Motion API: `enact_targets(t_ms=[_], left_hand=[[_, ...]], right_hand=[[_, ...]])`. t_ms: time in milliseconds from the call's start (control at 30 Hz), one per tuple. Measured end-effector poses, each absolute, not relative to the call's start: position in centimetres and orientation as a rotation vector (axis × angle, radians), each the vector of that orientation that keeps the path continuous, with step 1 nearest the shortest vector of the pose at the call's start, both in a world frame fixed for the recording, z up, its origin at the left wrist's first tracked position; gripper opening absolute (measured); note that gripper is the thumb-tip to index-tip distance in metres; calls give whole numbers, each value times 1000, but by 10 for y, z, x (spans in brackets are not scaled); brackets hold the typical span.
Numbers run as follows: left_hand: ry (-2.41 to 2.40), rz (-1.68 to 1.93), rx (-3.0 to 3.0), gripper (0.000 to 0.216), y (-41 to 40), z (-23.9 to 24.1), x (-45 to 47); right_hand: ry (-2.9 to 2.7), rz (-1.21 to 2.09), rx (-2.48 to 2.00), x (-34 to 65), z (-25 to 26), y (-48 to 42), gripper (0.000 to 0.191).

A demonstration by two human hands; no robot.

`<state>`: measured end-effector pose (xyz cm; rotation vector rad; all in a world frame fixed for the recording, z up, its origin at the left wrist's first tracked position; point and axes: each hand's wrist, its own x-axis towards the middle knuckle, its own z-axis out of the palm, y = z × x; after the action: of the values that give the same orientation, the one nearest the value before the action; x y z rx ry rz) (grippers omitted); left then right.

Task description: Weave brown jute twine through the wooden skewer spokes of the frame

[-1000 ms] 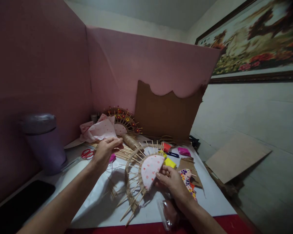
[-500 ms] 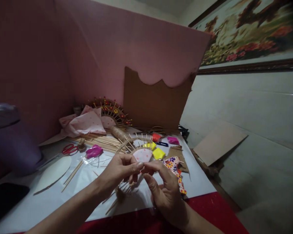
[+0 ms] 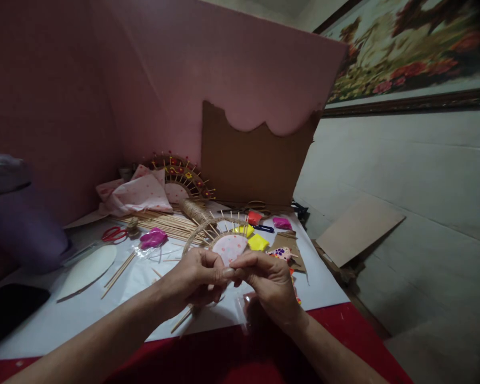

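Note:
My left hand (image 3: 198,277) and my right hand (image 3: 264,282) meet over the white sheet (image 3: 104,304), fingertips pinched together on something too small to make out. Just behind them lies a half-round fan frame (image 3: 218,234) of twine and wooden sticks with a pink dotted cloth centre (image 3: 231,247). A clear plastic bag (image 3: 248,309) lies under my right hand. Loose sticks poke out below my left hand.
A finished beaded fan (image 3: 180,178), pink dotted cloth (image 3: 138,194), a stick bundle (image 3: 164,226), twine spool (image 3: 194,210), red scissors (image 3: 114,233), clay packets in pink (image 3: 152,238), yellow (image 3: 258,242) and red, a white oval cutout (image 3: 88,269), a purple tumbler (image 3: 16,213), a phone (image 3: 8,312) and brown cardboard (image 3: 252,160) surround the work.
My left hand came in from the stick bundle to meet my right hand in front of the fan frame. The frame now lies flatter behind the hands; the view shifted right and down.

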<state>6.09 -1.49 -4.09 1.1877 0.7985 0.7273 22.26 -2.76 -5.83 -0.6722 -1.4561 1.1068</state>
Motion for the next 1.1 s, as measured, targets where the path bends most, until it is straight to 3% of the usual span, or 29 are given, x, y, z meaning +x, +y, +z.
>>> enact_targets(t_ms=[433,900,1100], left_hand=[[819,741,1208,26,-27,-44,59],[1162,1217,1836,29,-29,-46,57],[1109,1247,1723,24,-30,-48,58]], right_hand=[[-1512,1082,-677,217,-61,-36,12],[-1629,970,-738,219,-63,-36,14],[-1691,852,-770,219,-69,-36,15]])
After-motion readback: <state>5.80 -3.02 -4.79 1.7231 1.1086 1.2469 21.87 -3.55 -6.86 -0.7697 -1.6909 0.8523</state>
